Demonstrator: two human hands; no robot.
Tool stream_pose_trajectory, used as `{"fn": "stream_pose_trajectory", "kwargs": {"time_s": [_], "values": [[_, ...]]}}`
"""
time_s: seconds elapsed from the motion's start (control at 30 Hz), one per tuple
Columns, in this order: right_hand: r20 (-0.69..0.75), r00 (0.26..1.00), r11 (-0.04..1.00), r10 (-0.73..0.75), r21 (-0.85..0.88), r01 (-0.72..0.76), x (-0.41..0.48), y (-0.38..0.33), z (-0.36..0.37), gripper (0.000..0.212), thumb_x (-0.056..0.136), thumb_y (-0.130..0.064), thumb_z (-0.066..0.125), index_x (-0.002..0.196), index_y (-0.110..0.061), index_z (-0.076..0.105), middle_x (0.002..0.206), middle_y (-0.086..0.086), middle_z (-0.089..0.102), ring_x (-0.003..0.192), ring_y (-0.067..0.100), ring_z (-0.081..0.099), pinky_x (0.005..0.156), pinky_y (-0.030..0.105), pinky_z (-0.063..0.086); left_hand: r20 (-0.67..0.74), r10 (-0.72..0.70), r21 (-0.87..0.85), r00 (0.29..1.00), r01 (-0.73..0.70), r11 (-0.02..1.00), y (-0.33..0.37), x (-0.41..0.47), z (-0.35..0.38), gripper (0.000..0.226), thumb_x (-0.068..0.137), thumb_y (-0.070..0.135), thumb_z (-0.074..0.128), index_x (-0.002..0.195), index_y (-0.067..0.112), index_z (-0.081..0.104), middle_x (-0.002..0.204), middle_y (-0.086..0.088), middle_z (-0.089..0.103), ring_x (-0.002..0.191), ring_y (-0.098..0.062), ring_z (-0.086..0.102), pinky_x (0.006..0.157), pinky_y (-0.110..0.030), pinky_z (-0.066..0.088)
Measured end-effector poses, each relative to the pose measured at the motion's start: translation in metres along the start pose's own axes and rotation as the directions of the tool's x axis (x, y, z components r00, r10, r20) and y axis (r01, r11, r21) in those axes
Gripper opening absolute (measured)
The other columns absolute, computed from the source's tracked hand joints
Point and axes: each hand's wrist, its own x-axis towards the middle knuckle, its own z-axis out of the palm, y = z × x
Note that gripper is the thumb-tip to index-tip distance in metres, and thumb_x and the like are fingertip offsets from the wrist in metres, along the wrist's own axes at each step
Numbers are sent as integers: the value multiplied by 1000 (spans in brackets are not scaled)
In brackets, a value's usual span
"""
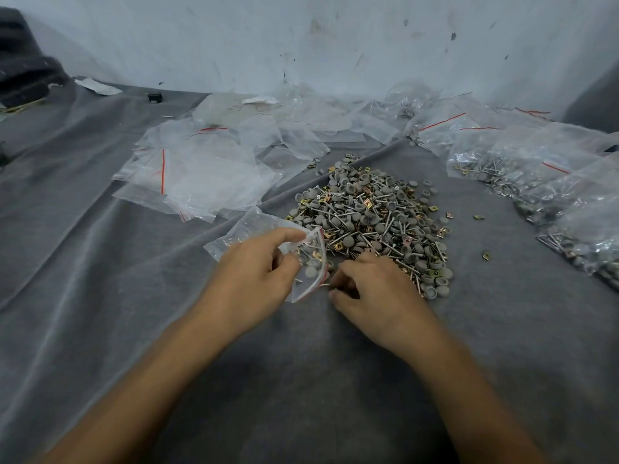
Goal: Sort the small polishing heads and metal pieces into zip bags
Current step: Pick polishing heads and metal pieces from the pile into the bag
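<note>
The left hand (254, 272) held a small clear plastic zip bag (303, 262) with a red seal strip, thumb and curled fingers pinching its mouth open just above the grey cloth (100, 296) covering the table. A few grey heads and brass-coloured pieces sat inside the bag. The right hand (371, 289) lay just beside the bag's mouth at the near edge of the loose pile (375, 219), fingers curled down toward the cloth. A thin metal pin seemed to be at its fingertips, but motion blur made it impossible to tell whether the hand actually held it. The pile was a heap of small grey domed polishing heads, silver metal pins and brass-coloured square clips, lying in the middle of the cloth, with a few stray clips to its right. A loose stack of empty clear bags (194, 175) with red strips lay left of the pile and behind the held bag. Filled clear bags (552, 195) holding the same mixed parts lay along the right side. More crumpled clear plastic lay along the scuffed white wall (301, 38). A dark bulky object (20, 72) sat at the far left corner.
</note>
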Motion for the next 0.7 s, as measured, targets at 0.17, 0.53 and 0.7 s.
{"fn": "stream_pose_trajectory", "kwargs": {"time_s": [0.17,0.53,0.7], "values": [[-14,1000,999,-16,-46,15,-2,5,-1,11,99,-33,59,104,-26,68,101,-10,50,105,14,49,84,30,41,6,-1,-2,1000,1,1000,0,-1,0,35,100,22,54,131,35,63,65,3,68,65,-11,65,73,-43,56],[-190,972,885,136,464,-33,-2,4,-9,14,104,-28,51,93,-28,60,68,-12,60,58,-2,58,43,16,42,10,2,2,1000,-2,1000,2,-1,0,34,100,23,55,131,34,64,65,2,68,66,-11,66,73,-44,55],[-90,987,586,130,810,-4,0,3,-12,20,105,-19,53,94,-26,67,76,-14,64,67,-2,57,60,16,50,14,-2,6,1000,2,1000,2,-1,0,34,99,22,55,131,33,64,65,4,68,66,-9,65,75,-41,56]]}}
